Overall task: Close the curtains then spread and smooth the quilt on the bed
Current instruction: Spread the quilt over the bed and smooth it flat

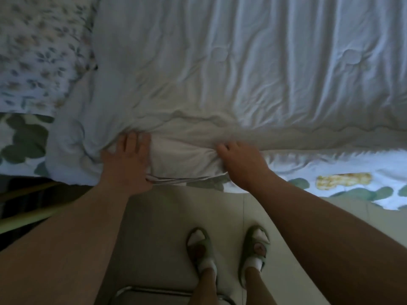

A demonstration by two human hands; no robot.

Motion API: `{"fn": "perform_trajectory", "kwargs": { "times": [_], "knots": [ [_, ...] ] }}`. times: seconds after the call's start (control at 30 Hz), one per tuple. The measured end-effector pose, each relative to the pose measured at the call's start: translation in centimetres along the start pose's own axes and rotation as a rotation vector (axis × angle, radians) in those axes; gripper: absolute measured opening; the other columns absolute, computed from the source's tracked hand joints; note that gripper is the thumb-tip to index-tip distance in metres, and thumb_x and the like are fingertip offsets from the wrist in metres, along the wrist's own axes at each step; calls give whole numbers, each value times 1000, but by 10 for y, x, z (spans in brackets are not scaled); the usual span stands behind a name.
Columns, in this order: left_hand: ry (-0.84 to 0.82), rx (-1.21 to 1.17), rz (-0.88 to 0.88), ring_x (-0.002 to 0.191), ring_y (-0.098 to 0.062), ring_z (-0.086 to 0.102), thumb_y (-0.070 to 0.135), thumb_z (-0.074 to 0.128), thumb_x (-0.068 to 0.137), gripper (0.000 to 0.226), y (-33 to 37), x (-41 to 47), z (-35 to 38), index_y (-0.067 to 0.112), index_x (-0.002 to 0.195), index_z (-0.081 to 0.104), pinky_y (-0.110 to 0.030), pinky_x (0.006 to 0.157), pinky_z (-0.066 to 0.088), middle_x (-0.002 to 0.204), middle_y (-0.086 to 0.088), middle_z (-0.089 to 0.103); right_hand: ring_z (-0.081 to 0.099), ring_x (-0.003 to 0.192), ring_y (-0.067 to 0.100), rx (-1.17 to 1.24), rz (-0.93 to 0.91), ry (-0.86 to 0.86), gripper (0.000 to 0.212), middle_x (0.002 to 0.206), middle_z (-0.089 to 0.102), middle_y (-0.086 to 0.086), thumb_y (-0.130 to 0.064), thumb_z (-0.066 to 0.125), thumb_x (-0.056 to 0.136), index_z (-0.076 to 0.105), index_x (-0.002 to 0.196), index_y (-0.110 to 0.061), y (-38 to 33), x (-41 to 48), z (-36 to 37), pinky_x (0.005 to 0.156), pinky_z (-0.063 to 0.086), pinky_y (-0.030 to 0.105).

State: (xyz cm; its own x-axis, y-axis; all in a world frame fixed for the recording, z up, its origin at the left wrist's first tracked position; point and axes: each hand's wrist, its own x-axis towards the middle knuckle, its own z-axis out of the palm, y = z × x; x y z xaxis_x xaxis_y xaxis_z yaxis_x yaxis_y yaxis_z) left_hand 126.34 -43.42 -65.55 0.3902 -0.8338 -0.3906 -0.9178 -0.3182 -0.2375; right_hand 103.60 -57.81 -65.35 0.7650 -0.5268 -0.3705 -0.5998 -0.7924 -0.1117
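A person stands on a pale floor (154, 216) in green slippers (200, 247), arms reaching forward. The left hand (127, 159), fingers close together, grips the near edge of the white quilt (220, 62). The right hand (240, 164) clutches bunched fabric alongside. The quilt lies wrinkled across the bed's leaf-print sheet (352, 190). A floral pillow (33, 51) lies far left.

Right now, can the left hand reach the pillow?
Probably yes. The pillow lies beyond and left of the left hand, with only quilt between and nothing standing in the way. But that hand grips the quilt edge, so it must let go first.
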Motion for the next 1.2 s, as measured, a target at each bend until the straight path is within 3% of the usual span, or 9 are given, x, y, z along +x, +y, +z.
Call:
{"fn": "perform_trajectory", "kwargs": {
  "times": [0.07,0.27,0.47,0.6,0.73,0.8,0.97,1.07,1.2],
  "knots": [
    [-73,-10,-74,137,-39,25,47,62,80,97,-15,-2,3,10,151,6,-59,97,36,153,-18,16,62,97,32,10,69,-16,25,107,64,10,-10,47,89,55,112,-15,-6,7,-9,77,47,38],
    [-11,-205,-25,97,-39,60,17,55,90,25,-47,-5,2,3,111,56,-43,77,47,108,-21,61,62,96,30,86,180,-140,21,103,67,7,-26,50,85,64,98,-18,-12,18,-32,72,39,29],
    [-50,-414,-16,102,-38,60,22,40,92,30,-47,-31,8,4,108,57,-43,83,46,111,-19,62,62,102,28,30,144,-317,42,111,67,7,-54,50,80,65,99,-19,-23,4,-29,80,45,32],
    [111,-442,-399,115,-40,46,18,43,94,38,-60,-8,-4,-1,127,41,-47,89,39,131,-22,43,59,109,25,-15,113,-410,52,121,60,4,-53,59,76,56,117,-21,-40,9,-16,89,46,34],
    [-104,-544,-713,143,-36,10,34,34,98,70,-104,15,5,11,151,-4,-51,116,11,157,-18,9,60,102,24,14,101,-360,54,115,62,3,-54,59,73,55,114,-19,-47,17,2,84,47,34],
    [-121,-740,-709,138,-38,25,35,32,99,69,-113,18,12,14,151,-7,-51,112,22,154,-18,21,61,103,25,28,121,-353,52,114,63,3,-50,61,72,56,114,-19,-48,20,7,83,47,34],
    [368,-807,-797,107,-43,54,27,30,100,39,-107,-10,7,22,138,26,-47,85,39,130,-18,52,60,108,27,61,128,-346,48,117,63,5,-47,57,77,56,115,-18,-47,26,10,85,46,34],
    [170,-626,-867,105,-45,50,24,39,95,46,-110,-22,27,25,136,21,-51,83,40,127,-23,46,59,108,27,79,129,-352,48,118,62,5,-46,56,76,55,115,-18,-48,25,11,83,45,34],
    [-65,-530,-943,128,-43,27,30,58,87,77,-104,-14,35,25,145,8,-52,105,23,145,-23,19,60,103,29,121,116,-314,41,114,63,6,-45,56,75,54,106,-18,-45,18,12,81,46,33]
  ]
}}
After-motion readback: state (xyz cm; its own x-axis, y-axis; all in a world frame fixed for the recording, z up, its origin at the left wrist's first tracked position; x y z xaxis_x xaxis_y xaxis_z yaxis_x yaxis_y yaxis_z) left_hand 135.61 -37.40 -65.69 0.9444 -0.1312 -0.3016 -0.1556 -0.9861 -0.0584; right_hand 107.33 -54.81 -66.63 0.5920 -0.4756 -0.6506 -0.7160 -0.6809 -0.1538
